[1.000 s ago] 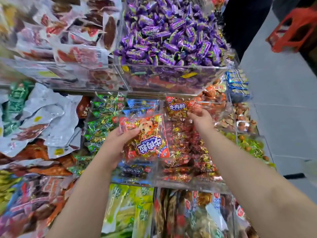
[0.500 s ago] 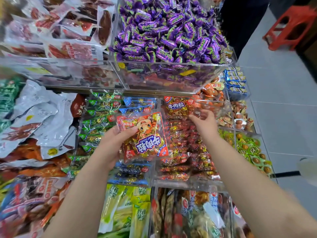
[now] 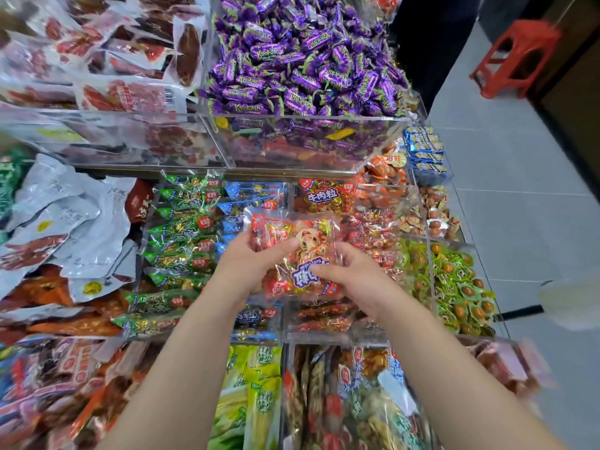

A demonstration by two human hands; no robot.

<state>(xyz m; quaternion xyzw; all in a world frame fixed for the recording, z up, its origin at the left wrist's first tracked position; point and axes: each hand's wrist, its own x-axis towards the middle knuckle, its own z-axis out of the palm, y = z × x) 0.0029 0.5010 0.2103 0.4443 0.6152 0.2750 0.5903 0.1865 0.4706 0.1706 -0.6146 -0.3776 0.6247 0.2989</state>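
Head view: left hand [image 3: 246, 264] and right hand [image 3: 354, 274] grip the snack packet [image 3: 298, 251], fingers curled — mid-restocking; next likely needs a steady set-down.

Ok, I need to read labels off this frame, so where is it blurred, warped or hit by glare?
Head view: light even, no hard shadows; the snack bag is soft, its film glinting; the clear bin wall shows reflections; the red stool and lower right corner smear; wide lens bows shelf edges.
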